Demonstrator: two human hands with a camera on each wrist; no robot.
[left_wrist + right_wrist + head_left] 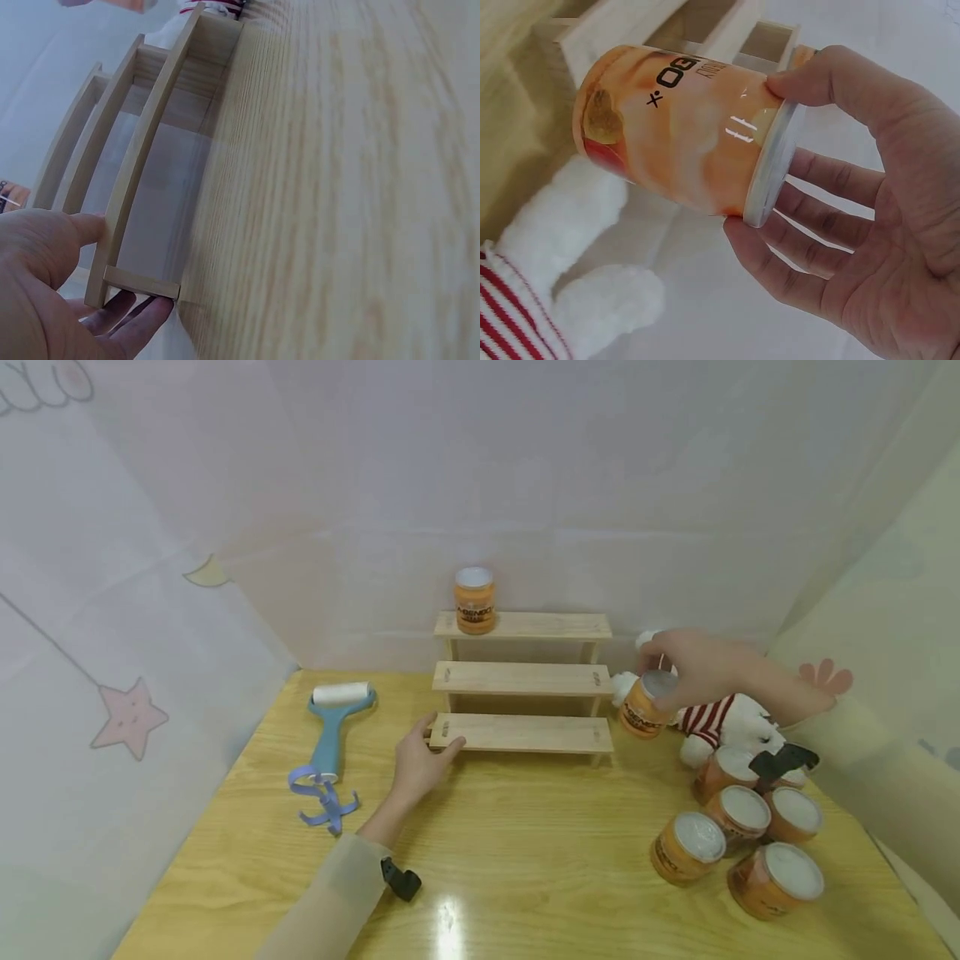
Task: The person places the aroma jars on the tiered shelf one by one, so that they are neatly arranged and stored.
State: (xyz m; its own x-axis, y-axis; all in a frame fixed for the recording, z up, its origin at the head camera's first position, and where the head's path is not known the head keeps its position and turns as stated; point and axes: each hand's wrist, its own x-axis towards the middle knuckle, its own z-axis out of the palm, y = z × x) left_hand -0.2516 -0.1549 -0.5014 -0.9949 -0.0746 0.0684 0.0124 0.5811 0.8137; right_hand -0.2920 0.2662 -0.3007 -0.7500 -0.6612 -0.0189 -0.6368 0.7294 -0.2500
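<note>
A three-step wooden shelf stands at the back of the table. My left hand grips the left end of its lowest step; in the left wrist view the thumb lies on the step and the fingers curl about the end support. Right of the shelf, my right hand holds an orange can with a pale lid, raised off the table. In the right wrist view thumb and fingers pinch that can near its lid. A similar can stands on the top step's left end.
Several more orange cans cluster at the table's right. Behind them lies a white plush toy in a red-striped shirt. A blue-handled lint roller and a purple hook rack lie at the left. A pale curtain hangs behind.
</note>
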